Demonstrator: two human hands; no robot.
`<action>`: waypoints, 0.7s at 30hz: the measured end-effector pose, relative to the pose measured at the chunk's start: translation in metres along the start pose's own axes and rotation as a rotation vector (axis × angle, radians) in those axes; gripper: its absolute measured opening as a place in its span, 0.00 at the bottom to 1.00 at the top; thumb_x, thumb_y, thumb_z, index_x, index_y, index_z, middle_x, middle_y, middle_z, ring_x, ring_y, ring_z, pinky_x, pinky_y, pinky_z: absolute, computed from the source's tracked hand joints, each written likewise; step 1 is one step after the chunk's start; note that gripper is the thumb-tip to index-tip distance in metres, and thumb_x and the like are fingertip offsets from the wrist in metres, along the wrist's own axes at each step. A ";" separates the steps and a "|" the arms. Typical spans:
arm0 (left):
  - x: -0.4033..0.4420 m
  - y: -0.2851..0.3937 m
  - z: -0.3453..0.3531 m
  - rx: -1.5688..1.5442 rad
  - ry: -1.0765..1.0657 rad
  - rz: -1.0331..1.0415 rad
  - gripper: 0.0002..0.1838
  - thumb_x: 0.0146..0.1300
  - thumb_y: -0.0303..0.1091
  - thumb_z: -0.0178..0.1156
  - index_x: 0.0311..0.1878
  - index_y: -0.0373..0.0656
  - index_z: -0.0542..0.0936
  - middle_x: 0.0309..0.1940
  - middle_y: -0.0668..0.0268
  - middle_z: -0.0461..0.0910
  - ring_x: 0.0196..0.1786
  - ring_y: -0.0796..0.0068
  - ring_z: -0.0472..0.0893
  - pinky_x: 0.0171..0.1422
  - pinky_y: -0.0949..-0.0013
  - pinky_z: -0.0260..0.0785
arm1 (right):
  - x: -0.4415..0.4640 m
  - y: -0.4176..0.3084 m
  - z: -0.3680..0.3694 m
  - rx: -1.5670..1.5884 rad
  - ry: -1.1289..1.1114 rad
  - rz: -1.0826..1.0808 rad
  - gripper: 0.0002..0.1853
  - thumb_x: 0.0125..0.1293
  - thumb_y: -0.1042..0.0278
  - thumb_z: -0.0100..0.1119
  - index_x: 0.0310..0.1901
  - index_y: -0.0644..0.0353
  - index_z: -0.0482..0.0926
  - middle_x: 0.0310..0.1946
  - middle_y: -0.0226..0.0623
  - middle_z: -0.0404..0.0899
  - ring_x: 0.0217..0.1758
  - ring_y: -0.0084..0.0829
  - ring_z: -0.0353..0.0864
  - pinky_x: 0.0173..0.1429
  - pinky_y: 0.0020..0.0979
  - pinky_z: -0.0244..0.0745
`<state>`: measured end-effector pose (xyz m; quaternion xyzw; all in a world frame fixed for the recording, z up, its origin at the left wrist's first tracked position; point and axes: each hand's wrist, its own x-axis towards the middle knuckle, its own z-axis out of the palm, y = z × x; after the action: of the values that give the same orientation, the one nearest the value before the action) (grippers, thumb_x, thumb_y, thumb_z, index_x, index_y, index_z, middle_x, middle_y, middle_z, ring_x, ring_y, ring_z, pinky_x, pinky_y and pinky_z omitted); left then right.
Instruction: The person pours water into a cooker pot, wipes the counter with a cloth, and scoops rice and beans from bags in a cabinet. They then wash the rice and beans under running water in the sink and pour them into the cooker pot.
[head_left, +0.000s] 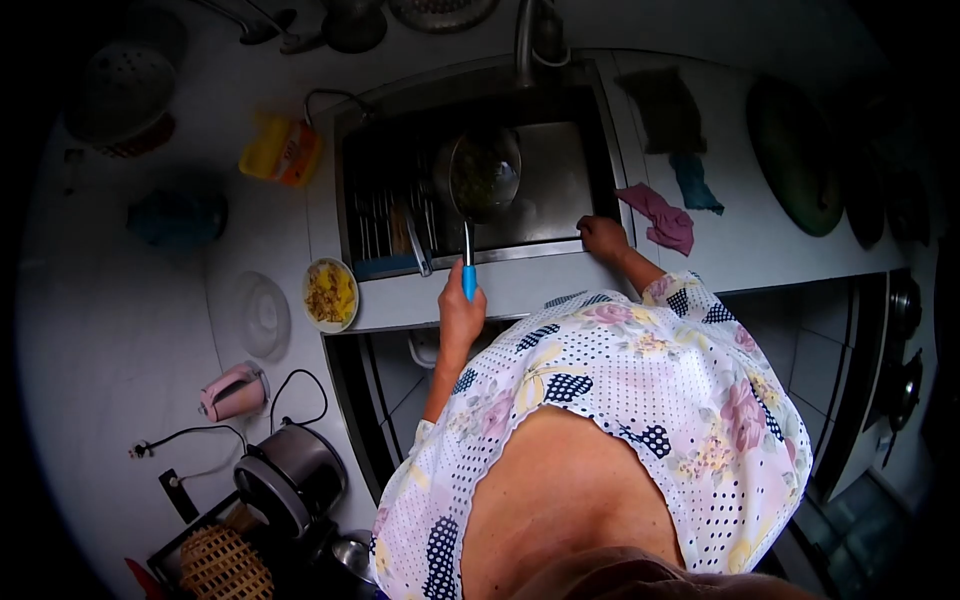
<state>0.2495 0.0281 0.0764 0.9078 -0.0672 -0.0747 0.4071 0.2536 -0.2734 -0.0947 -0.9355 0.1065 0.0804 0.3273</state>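
Observation:
My left hand (461, 310) is closed around the blue grip of a long-handled strainer (486, 170). Its round bowl is over the sink (565, 185), with dark green pieces in it. The dim light hides what they are. My right hand (605, 238) rests on the sink's front right edge, fingers curled in and nothing visible in them. A pink cloth (660, 218) lies on the counter just right of that hand. In the left part of the sink is a rack of cutlery (385, 225), close to the strainer.
A bowl of yellow food (330, 295) sits at the counter's left front. Behind it are a yellow container (280, 150) and the faucet (525, 45). A blue cloth (695, 183) and a large green oval object (795, 155) lie right. A cooker (295, 475) stands lower left.

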 end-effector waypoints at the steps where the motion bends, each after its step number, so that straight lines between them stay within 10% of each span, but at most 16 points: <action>1: 0.001 -0.002 -0.001 -0.017 -0.009 -0.010 0.26 0.52 0.23 0.54 0.58 0.32 0.67 0.40 0.42 0.76 0.42 0.45 0.78 0.45 0.58 0.70 | 0.001 -0.002 -0.002 -0.009 -0.007 0.003 0.12 0.57 0.63 0.48 0.38 0.53 0.80 0.37 0.42 0.80 0.42 0.44 0.78 0.47 0.41 0.73; 10: 0.001 -0.013 -0.001 0.066 0.070 0.084 0.26 0.54 0.26 0.56 0.59 0.35 0.68 0.31 0.49 0.78 0.31 0.60 0.80 0.37 0.65 0.71 | -0.001 -0.005 -0.005 -0.015 0.007 0.008 0.13 0.56 0.63 0.48 0.38 0.53 0.80 0.37 0.42 0.80 0.42 0.44 0.79 0.48 0.41 0.73; 13: 0.000 -0.009 -0.003 0.022 0.025 0.000 0.26 0.53 0.23 0.54 0.58 0.32 0.67 0.39 0.42 0.76 0.42 0.45 0.78 0.45 0.58 0.70 | -0.003 -0.007 -0.008 -0.033 -0.008 0.022 0.13 0.56 0.63 0.48 0.38 0.52 0.80 0.37 0.42 0.80 0.42 0.44 0.79 0.48 0.41 0.73; 21: 0.001 -0.024 -0.001 0.066 0.065 0.064 0.27 0.54 0.27 0.56 0.59 0.34 0.67 0.35 0.45 0.78 0.36 0.57 0.81 0.40 0.63 0.71 | -0.001 -0.002 -0.003 -0.048 -0.002 0.012 0.13 0.56 0.62 0.48 0.38 0.52 0.81 0.36 0.42 0.80 0.41 0.44 0.79 0.47 0.42 0.73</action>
<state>0.2527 0.0447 0.0589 0.9200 -0.0856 -0.0298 0.3812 0.2531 -0.2733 -0.0910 -0.9423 0.1097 0.0859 0.3046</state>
